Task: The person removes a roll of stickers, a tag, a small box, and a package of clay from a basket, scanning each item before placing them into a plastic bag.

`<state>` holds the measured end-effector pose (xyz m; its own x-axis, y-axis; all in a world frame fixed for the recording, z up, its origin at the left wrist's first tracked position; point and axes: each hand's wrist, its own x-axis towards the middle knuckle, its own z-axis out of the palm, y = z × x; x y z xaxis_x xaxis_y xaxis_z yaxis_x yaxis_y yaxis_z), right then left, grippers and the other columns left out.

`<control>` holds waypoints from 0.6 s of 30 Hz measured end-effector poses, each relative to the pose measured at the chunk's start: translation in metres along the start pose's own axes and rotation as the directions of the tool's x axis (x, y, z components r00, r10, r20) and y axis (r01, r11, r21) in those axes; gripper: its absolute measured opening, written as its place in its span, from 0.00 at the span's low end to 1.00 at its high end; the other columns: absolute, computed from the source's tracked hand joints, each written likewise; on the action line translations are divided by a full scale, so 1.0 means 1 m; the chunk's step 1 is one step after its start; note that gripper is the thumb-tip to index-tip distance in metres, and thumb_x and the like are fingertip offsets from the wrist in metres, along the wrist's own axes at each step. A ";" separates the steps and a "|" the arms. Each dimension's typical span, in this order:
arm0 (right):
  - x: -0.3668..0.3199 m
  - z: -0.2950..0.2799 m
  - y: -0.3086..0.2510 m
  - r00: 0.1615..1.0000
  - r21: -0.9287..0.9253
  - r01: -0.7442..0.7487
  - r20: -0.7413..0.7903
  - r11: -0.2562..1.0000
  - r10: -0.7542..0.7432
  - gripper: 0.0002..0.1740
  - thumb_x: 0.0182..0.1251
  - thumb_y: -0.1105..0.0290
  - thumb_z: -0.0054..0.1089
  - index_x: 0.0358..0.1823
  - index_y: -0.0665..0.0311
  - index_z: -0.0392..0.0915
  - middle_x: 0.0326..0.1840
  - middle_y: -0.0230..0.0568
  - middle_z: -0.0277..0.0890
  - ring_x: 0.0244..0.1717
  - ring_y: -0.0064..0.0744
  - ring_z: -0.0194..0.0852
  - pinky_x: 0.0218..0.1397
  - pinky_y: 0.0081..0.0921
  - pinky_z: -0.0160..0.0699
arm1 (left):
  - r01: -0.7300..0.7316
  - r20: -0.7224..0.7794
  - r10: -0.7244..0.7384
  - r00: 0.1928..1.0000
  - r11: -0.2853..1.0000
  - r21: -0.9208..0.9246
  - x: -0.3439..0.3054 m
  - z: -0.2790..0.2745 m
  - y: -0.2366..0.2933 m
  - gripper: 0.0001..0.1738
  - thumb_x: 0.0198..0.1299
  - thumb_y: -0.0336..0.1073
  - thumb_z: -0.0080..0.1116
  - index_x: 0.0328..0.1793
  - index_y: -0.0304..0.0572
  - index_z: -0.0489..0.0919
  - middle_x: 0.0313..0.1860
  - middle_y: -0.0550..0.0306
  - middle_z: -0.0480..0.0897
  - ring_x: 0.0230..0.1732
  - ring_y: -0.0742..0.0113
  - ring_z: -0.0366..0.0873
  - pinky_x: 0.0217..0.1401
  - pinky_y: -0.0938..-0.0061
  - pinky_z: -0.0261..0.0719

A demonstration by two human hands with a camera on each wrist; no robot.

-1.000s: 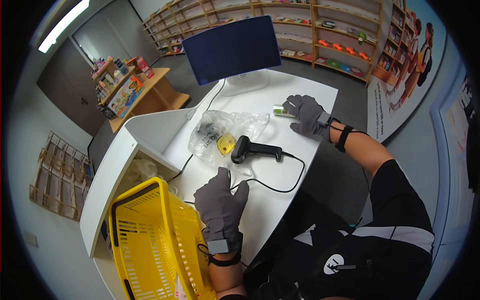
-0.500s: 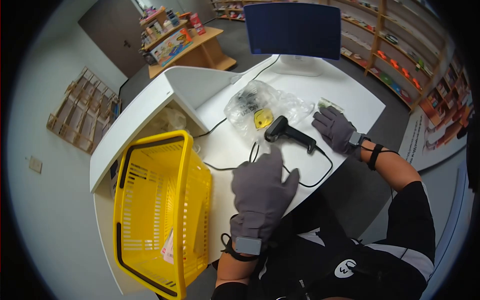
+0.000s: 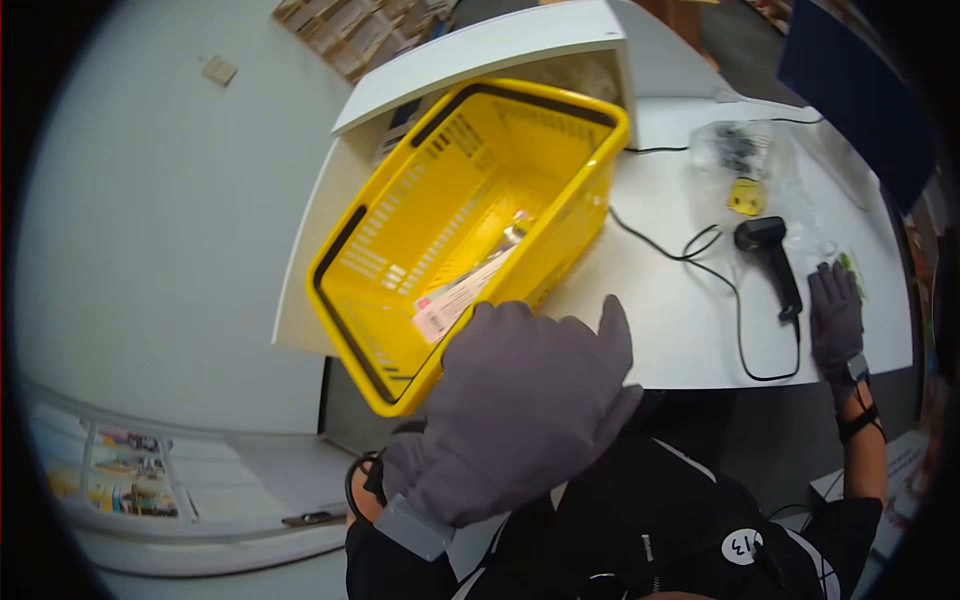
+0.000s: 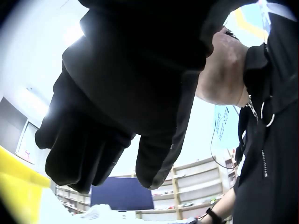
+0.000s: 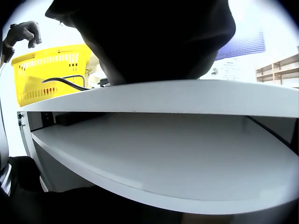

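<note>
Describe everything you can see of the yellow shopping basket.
The yellow shopping basket looks like plastic, open-topped, with slotted walls and black strips along its rim. It stands upright on the white counter, and a pinkish barcoded item lies inside. The left hand hovers near its near edge, apparently clear of it.

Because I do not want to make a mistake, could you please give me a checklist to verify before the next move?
1. Yellow basket upright on the counter: ok.
2. Pink barcoded item inside the basket: ok.
3. Left grip empty: ok.
4. Left grip clear of the basket's rim: cannot tell; the head view overlaps them.
5. Right grip off the small green item: cannot tell; they lie very close.
6. Black cable tidy: not ok; it loops loosely near the scanner.
</note>
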<state>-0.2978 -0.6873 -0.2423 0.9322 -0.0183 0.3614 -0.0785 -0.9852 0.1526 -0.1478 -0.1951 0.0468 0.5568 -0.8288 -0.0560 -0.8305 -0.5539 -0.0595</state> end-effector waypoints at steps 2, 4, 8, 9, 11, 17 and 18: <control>-0.006 0.007 0.004 1.000 0.035 0.009 -0.012 0.999 -0.009 0.34 0.71 0.79 0.59 0.81 0.68 0.78 0.85 0.63 0.75 0.90 0.71 0.64 0.96 0.67 0.55 | 0.087 0.033 -0.089 0.996 0.995 0.048 -0.010 -0.013 -0.017 0.28 0.72 0.52 0.71 0.68 0.43 0.85 0.32 0.53 0.86 0.38 0.48 0.89 0.45 0.48 0.84; -0.004 0.015 0.009 1.000 0.038 0.005 -0.022 0.999 -0.005 0.34 0.72 0.80 0.59 0.81 0.67 0.77 0.85 0.62 0.75 0.91 0.70 0.64 0.96 0.65 0.55 | 0.159 0.034 -0.163 0.986 0.982 0.099 -0.010 -0.024 -0.039 0.24 0.70 0.51 0.73 0.63 0.44 0.89 0.32 0.51 0.89 0.39 0.47 0.90 0.46 0.50 0.86; -0.008 0.019 0.018 0.999 0.065 0.029 0.012 0.997 -0.030 0.36 0.72 0.81 0.58 0.84 0.66 0.76 0.87 0.59 0.74 0.92 0.67 0.64 0.96 0.63 0.55 | 0.250 -0.213 -0.226 0.950 0.964 0.089 0.007 -0.025 -0.108 0.14 0.68 0.47 0.71 0.43 0.46 0.94 0.36 0.46 0.92 0.41 0.42 0.92 0.49 0.49 0.89; -0.008 0.019 0.017 1.000 0.070 0.026 0.011 0.997 -0.027 0.37 0.73 0.81 0.58 0.84 0.66 0.76 0.87 0.59 0.74 0.91 0.67 0.64 0.96 0.62 0.55 | 0.257 -0.228 -0.223 0.948 0.957 0.133 0.015 -0.020 -0.129 0.13 0.67 0.46 0.71 0.42 0.46 0.94 0.39 0.46 0.94 0.43 0.42 0.93 0.50 0.50 0.90; -0.008 0.017 0.016 1.000 0.077 0.013 0.011 0.997 -0.014 0.37 0.73 0.81 0.58 0.85 0.65 0.75 0.87 0.58 0.75 0.91 0.66 0.65 0.96 0.61 0.56 | 0.315 0.074 -0.323 0.944 0.944 0.097 0.035 -0.011 -0.167 0.16 0.62 0.48 0.74 0.45 0.46 0.95 0.40 0.46 0.94 0.44 0.43 0.93 0.51 0.51 0.90; -0.007 0.010 0.008 1.000 0.072 -0.025 0.016 0.997 0.024 0.37 0.73 0.82 0.56 0.84 0.65 0.77 0.87 0.59 0.75 0.91 0.67 0.65 0.95 0.60 0.59 | 0.256 0.630 -0.196 0.751 0.967 -0.005 0.063 0.042 -0.197 0.28 0.56 0.60 0.80 0.54 0.50 0.98 0.45 0.46 0.96 0.46 0.48 0.95 0.53 0.57 0.90; -0.008 0.010 0.007 0.999 0.078 -0.036 0.020 0.996 0.034 0.37 0.73 0.82 0.56 0.84 0.65 0.77 0.87 0.59 0.75 0.90 0.67 0.66 0.95 0.60 0.60 | 0.256 0.664 -0.202 0.720 0.967 0.017 0.065 0.047 -0.192 0.29 0.56 0.61 0.80 0.54 0.50 0.98 0.45 0.46 0.96 0.47 0.48 0.95 0.54 0.57 0.90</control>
<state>-0.3021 -0.6962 -0.2530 0.9358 -0.0553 0.3481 -0.0838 -0.9942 0.0674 0.0489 -0.1389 0.0082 0.5809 -0.4321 -0.6898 -0.6602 -0.7458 -0.0887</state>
